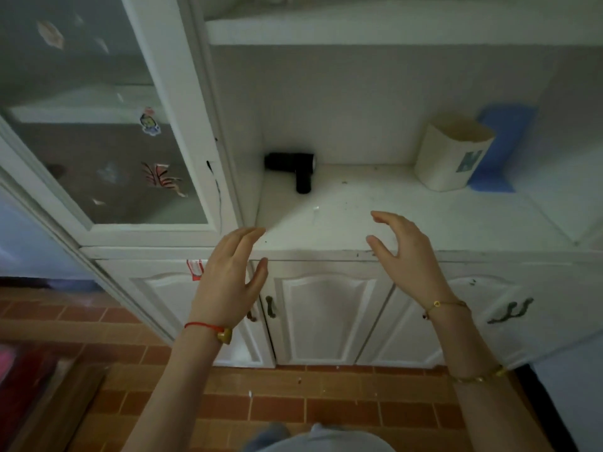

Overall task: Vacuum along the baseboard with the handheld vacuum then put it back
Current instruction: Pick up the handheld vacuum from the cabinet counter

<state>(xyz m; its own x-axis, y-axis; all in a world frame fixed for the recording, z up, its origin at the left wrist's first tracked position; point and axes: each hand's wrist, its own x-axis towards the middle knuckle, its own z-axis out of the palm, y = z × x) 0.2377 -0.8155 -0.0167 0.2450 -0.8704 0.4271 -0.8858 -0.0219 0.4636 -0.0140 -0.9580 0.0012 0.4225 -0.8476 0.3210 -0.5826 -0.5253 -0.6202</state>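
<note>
A small black handheld vacuum (293,166) lies on its side at the back left of the white cabinet counter (375,220), against the wall corner, its handle pointing toward me. My left hand (228,282) hovers in front of the counter's edge, fingers apart, holding nothing. My right hand (408,256) is raised over the counter's front edge, fingers curved and spread, also empty. Both hands are well short of the vacuum. The cabinet's base (326,365) meets the brick-red tiled floor (293,406) below.
A cream paper container (453,154) stands at the back right of the counter, with a blue sheet (499,151) behind it. A glass-fronted cabinet door (107,135) with stickers is on the left. Cabinet doors with dark handles (270,306) face me. A wooden edge (58,406) sits lower left.
</note>
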